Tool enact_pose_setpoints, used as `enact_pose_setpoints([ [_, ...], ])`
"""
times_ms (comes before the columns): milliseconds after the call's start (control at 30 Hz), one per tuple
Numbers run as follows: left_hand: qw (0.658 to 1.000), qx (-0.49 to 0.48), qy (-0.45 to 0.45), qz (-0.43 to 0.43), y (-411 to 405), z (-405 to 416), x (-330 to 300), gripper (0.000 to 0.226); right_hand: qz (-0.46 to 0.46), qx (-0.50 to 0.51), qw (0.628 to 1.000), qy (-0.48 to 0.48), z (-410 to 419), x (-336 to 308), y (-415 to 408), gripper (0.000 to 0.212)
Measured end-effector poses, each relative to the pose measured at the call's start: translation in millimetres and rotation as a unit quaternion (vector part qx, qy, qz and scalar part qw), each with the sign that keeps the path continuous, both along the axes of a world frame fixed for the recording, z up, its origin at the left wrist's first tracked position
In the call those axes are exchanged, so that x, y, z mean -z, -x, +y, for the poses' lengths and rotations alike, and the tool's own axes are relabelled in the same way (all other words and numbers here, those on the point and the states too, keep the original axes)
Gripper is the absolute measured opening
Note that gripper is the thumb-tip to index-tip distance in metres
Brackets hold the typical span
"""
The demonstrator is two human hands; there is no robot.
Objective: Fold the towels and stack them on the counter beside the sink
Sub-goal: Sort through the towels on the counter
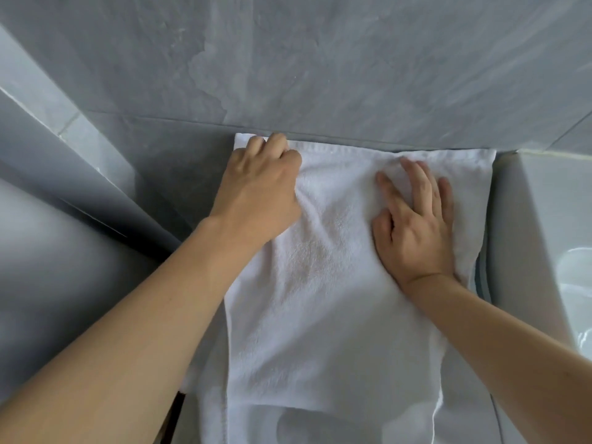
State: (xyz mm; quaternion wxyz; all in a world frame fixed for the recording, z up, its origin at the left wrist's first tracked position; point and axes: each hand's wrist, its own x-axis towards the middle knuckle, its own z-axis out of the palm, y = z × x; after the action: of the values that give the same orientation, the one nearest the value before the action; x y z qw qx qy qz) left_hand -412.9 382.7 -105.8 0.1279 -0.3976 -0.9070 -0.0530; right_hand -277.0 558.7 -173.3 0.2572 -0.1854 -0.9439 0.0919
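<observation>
Pressing flat right hand [416, 225] on fluffy white towel [320, 299] | left hand [259, 190] pinching corner

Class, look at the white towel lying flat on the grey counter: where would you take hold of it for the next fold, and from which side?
Probably pinch the white towel at its far hemmed corners by the wall, reaching over from the near side. The left hand already grips the far left corner; the right hand lies flat on the cloth.

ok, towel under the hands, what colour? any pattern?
Plain white towel, terry texture, no print visible. Head view, the only one, shows it clearly.
</observation>
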Motion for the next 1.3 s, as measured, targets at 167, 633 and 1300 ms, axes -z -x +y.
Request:
enact_pose_setpoints([
  [167, 0.991, -0.005, -0.057, -0.121, -3.2, 1.0, -16.9, 0.015, 0.029, -0.023, 0.999, -0.018, 1.9, 3.1, 0.0, 0.044],
  [633, 0.984, -0.068, 0.010, -0.165, -32.5, 13.3, 43.6, 0.056, 0.056, 0.000, 0.998, 0.011, 1.8, 1.3, 1.4, 0.036],
  [1300, 0.987, -0.092, -0.059, -0.117, -176.9, -74.5, 87.4, 0.069, 0.048, -0.009, 0.999, 0.019, 6.7, 5.8, -1.4, 0.033],
])
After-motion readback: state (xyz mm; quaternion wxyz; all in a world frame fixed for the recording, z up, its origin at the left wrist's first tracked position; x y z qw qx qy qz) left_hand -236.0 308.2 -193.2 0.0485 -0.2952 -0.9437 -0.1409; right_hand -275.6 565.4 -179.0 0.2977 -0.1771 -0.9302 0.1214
